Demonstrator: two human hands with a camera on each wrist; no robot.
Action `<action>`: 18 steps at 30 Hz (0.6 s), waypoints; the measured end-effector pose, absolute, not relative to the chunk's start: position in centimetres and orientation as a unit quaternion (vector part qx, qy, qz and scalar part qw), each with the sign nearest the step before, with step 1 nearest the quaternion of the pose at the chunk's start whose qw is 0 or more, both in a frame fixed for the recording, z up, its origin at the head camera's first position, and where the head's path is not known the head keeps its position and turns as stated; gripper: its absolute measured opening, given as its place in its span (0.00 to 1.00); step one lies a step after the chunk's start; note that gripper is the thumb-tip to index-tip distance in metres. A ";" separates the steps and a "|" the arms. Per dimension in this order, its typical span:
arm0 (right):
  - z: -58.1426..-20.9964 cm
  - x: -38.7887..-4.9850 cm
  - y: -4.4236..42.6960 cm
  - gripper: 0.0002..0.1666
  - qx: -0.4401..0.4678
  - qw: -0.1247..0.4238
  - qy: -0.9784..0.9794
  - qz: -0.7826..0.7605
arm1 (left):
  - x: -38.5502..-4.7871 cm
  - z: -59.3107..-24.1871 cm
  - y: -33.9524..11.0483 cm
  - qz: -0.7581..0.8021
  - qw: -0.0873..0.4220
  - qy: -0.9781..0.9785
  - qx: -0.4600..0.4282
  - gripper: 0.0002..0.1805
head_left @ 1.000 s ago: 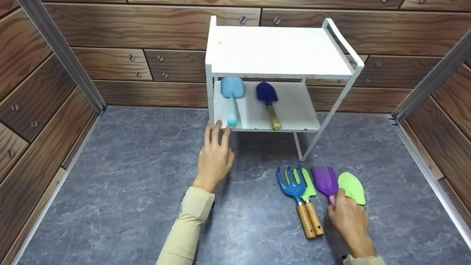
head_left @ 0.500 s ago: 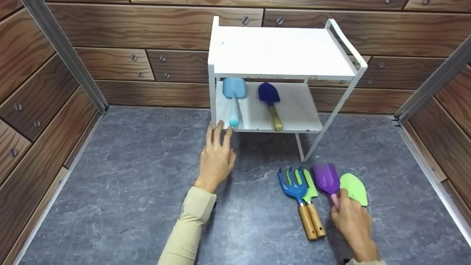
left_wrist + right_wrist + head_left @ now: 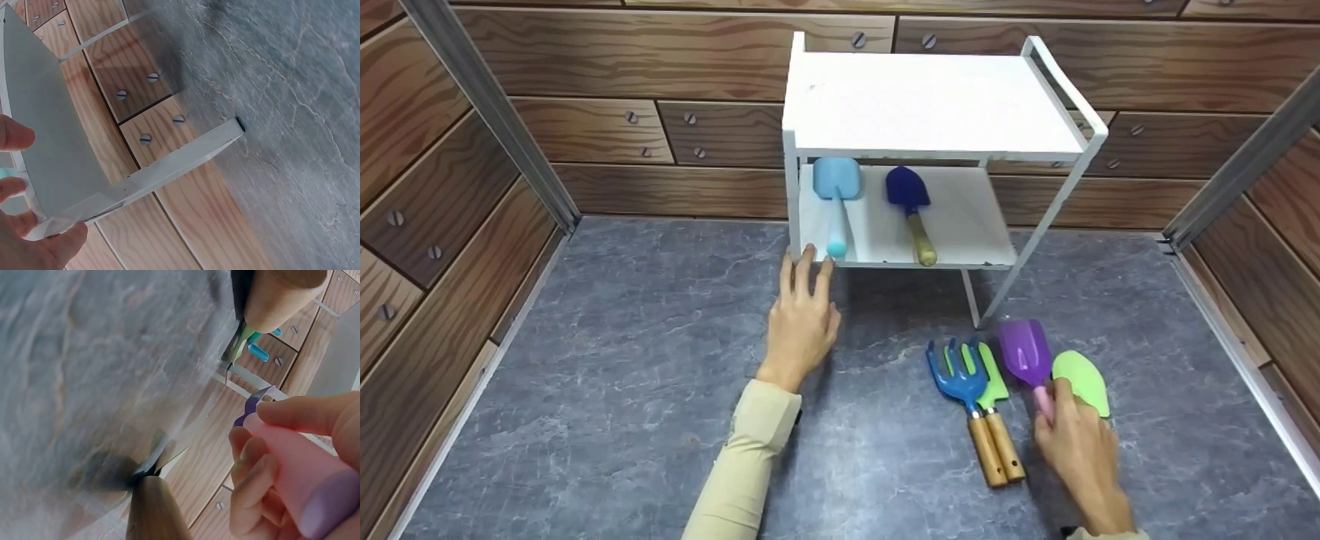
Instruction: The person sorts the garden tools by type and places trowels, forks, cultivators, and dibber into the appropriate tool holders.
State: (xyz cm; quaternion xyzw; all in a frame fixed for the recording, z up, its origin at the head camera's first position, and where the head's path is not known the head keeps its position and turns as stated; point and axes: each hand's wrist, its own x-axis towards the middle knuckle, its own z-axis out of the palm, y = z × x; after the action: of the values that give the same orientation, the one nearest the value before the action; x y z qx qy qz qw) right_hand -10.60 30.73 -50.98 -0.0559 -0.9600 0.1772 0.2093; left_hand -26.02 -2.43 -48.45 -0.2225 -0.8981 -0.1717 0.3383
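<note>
Curled round the pink handle (image 3: 1043, 403), the person's right hand (image 3: 1078, 442) holds the purple scoop (image 3: 1026, 349) in front of the white rack (image 3: 930, 105), near its right foot (image 3: 976, 315), while the left hand (image 3: 800, 330), fingers stretched out, touches the rack's front left corner at the lower shelf (image 3: 964, 225). On the floor (image 3: 622, 375) before the rack, a green trowel (image 3: 1084, 381) lies partly hidden by the right hand, and a blue fork (image 3: 966, 387) overlaps a green tool (image 3: 997, 391), their wooden handles (image 3: 985, 452) pointing away from the rack. On the rack's lower shelf, a light blue scoop (image 3: 836, 178) rests at the left and a dark blue trowel (image 3: 907, 187) nearer the middle.
</note>
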 end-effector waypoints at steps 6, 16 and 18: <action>-50.9 -10.7 30.5 0.20 -0.045 0.236 -0.953 0.185 | -26.0 -48.5 -2.6 -0.172 0.333 -0.900 -0.221 0.34; -50.6 -10.9 30.5 0.20 -0.038 0.257 -0.947 0.189 | -26.0 -48.4 -2.5 -0.174 0.325 -0.903 -0.222 0.33; -50.7 -11.0 30.4 0.20 -0.032 0.265 -0.945 0.191 | -26.0 -48.5 -2.5 -0.172 0.326 -0.903 -0.222 0.33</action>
State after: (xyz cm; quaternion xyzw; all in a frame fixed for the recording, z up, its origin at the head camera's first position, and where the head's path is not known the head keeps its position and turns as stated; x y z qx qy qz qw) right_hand -10.96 30.42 -50.66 -0.0320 -0.9447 0.1912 0.2646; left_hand -26.05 -2.52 -48.50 -0.2221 -0.9027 -0.1724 0.3258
